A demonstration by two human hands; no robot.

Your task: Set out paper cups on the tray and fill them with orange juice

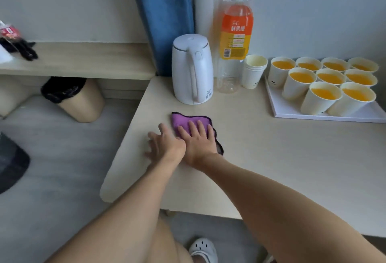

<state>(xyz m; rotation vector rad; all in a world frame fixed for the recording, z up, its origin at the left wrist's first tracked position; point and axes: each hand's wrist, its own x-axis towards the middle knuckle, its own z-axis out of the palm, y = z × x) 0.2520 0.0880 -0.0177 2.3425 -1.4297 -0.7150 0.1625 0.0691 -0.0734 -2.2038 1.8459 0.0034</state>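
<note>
Head camera, looking down over my table (271, 158). My right hand (198, 140) lies flat on a purple cloth (183, 120), fingers straight and slightly apart, palm pressing the cloth onto the tabletop. My left hand (165, 145) sits just beside it on the bare table near the left edge. Its fingers are spread wide and nothing is held, and its back touches the side of the right hand.

Far right, the white tray (313, 115) carries nine paper cups (324, 97) packed together in rows of four, three and two, each holding orange juice. Just left of the tray stands a stack of empty cups (253, 72), off the tray and on the table. Next to that is the orange juice bottle (235, 39), upright and capped; its lower part looks clear. A white electric kettle (192, 68) stands left of the bottle, behind the cloth.

Off the table to the left, a beige bin (83, 104) with a black liner sits on the floor, and a blue curtain (165, 12) hangs behind the kettle.
</note>
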